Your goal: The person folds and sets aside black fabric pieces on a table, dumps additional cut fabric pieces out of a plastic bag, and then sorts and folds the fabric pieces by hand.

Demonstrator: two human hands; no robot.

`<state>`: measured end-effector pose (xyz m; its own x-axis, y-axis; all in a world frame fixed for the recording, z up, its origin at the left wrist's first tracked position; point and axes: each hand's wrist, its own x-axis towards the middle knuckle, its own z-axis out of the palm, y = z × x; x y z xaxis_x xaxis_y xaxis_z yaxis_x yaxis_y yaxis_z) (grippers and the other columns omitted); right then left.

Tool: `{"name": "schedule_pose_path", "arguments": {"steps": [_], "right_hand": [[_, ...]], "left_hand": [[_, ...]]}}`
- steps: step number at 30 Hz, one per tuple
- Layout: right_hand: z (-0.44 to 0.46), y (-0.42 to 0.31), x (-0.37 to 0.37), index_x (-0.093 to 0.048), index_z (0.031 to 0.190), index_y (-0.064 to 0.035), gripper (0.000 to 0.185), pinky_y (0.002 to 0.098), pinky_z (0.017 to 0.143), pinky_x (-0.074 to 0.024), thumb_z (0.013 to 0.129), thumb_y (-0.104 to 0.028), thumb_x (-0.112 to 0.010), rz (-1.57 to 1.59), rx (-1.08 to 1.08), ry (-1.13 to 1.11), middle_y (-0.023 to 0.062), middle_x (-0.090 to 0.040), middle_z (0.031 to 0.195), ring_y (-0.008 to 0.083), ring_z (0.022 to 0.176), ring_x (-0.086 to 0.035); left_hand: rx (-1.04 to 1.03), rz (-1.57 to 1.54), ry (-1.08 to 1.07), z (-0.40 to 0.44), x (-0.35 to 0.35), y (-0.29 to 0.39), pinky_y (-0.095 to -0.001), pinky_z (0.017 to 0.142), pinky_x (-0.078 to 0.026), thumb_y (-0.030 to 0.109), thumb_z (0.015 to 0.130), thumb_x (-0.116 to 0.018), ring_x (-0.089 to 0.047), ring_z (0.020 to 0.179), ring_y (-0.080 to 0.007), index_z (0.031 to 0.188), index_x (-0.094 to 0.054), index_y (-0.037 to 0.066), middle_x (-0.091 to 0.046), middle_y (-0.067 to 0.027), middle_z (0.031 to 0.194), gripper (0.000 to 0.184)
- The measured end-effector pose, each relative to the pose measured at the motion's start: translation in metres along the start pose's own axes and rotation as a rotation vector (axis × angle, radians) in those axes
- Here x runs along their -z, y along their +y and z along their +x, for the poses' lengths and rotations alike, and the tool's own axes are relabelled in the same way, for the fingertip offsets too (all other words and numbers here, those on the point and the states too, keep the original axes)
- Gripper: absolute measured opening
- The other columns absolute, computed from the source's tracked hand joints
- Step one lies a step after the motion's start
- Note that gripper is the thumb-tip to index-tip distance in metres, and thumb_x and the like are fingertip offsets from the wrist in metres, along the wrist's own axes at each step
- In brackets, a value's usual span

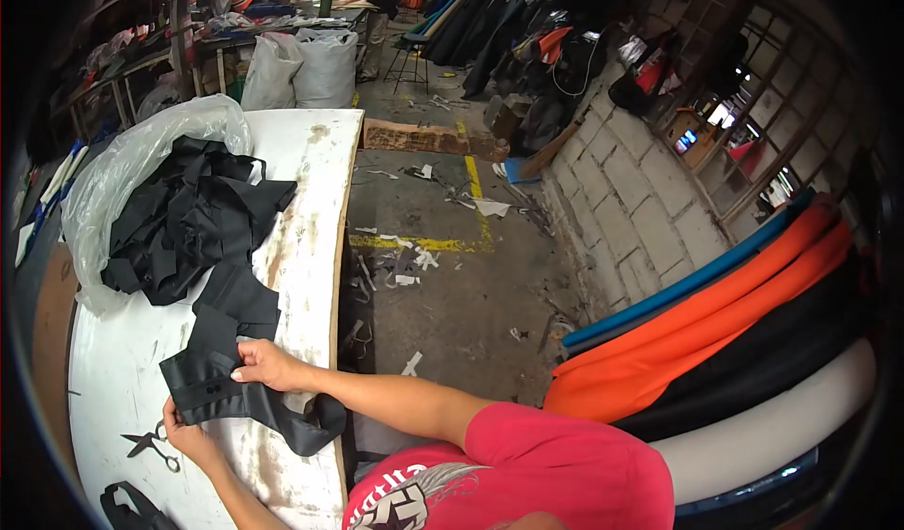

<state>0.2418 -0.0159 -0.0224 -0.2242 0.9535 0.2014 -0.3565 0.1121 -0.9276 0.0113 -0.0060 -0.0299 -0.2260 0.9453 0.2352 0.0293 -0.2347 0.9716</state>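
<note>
A black fabric piece [202,379] lies at the near part of the white table, its strip curving toward the table's right edge. My left hand [188,438] grips its lower left edge, with the fingers partly under the cloth. My right hand [268,365] pinches the same piece near its upper right side. Black-handled scissors [155,445] rest on the table just left of my left hand. Beyond my hands, a heap of black fabric pieces [188,219] spills from a clear plastic bag [94,186]. Another black strip [132,506] sits at the table's near left.
The white table [311,163] ends at a long edge on the right. Fabric scraps [490,206] litter the floor. Orange, black and white rolls [659,342] lean at the right by a block wall [640,172]. Full sacks [325,69] and a person [381,3] are at the back.
</note>
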Motion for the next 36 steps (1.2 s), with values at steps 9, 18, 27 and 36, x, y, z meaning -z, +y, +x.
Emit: {"name": "schedule_pose_path", "arguments": {"steps": [9,18,27,36], "right_hand": [[-0.003,-0.013,-0.009,-0.062,0.095,-0.0012,0.012,0.0213,0.072,-0.0458,0.084,-0.005,-0.066,0.162,-0.066,0.026,-0.0022,-0.062,0.088,0.0047,0.077,-0.055],[-0.01,-0.025,0.006,-0.065,0.105,-0.0003,0.024,0.0226,0.085,-0.0453,0.082,-0.007,-0.066,0.319,-0.251,-0.19,0.0005,-0.067,0.099,0.0085,0.088,-0.06],[-0.002,-0.004,0.026,-0.066,0.102,0.0034,0.027,0.0232,0.075,-0.0499,0.079,-0.009,-0.071,0.17,-0.416,-0.413,0.0035,-0.069,0.09,0.0102,0.078,-0.063],[-0.033,-0.028,-0.003,-0.065,0.092,0.0065,0.024,0.0271,0.056,-0.0499,0.075,-0.007,-0.075,0.229,-0.687,-0.837,0.0064,-0.065,0.072,0.0125,0.063,-0.062]], "left_hand": [[0.156,-0.325,-0.061,0.002,-0.004,0.013,-0.022,0.076,-0.051,0.001,0.082,-0.066,-0.063,0.091,-0.0153,0.134,-0.043,0.001,-0.062,-0.01,0.112,0.057],[-0.108,0.011,-0.168,-0.027,-0.048,0.088,-0.031,0.099,-0.042,0.0,0.081,-0.06,-0.049,0.121,-0.0228,0.152,-0.02,0.011,-0.037,-0.0159,0.146,0.082],[-0.494,0.465,-0.455,-0.035,-0.033,0.135,-0.0438,0.111,-0.027,0.003,0.072,-0.061,-0.03,0.14,-0.0374,0.118,-0.059,0.009,-0.024,-0.0154,0.156,0.047],[0.016,0.555,-0.7,-0.059,-0.016,0.202,-0.0357,0.101,-0.037,0.005,0.049,-0.064,-0.061,0.087,-0.0222,0.07,-0.059,0.001,-0.062,-0.007,0.081,0.022]]}}
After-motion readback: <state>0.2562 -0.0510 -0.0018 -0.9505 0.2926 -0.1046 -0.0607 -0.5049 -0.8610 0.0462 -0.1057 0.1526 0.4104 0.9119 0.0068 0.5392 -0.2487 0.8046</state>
